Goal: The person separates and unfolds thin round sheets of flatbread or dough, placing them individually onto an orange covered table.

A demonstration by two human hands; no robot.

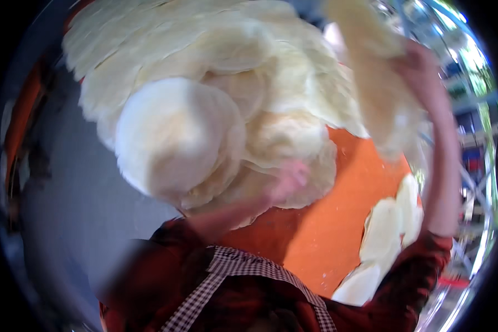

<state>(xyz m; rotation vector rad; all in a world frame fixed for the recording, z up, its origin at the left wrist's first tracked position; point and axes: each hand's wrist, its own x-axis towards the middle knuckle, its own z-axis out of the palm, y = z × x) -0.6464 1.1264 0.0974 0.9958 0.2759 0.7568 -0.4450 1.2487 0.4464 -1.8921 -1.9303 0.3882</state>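
Note:
Many thin, pale round sheets, apparently rice crackers or flatbread, overlap across an orange surface (pixel 328 232). A large whitish round sheet (pixel 166 137) lies on top, left of centre. My left hand (pixel 290 178), blurred, is over the near sheets (pixel 315 182); whether it touches them is unclear. Raised at the upper right, my right hand (pixel 415 62) grips a long, blurred, pale sheet (pixel 369 83) that hangs down over the right edge of the pile. How many sheets it holds cannot be told.
More pale sheets (pixel 382 232) overlap along the right edge of the orange surface. A grey floor (pixel 87 174) shows at the left, with an orange-edged object (pixel 23 112) beyond it. Metal bars (pixel 477 178) and blurred items stand at the far right.

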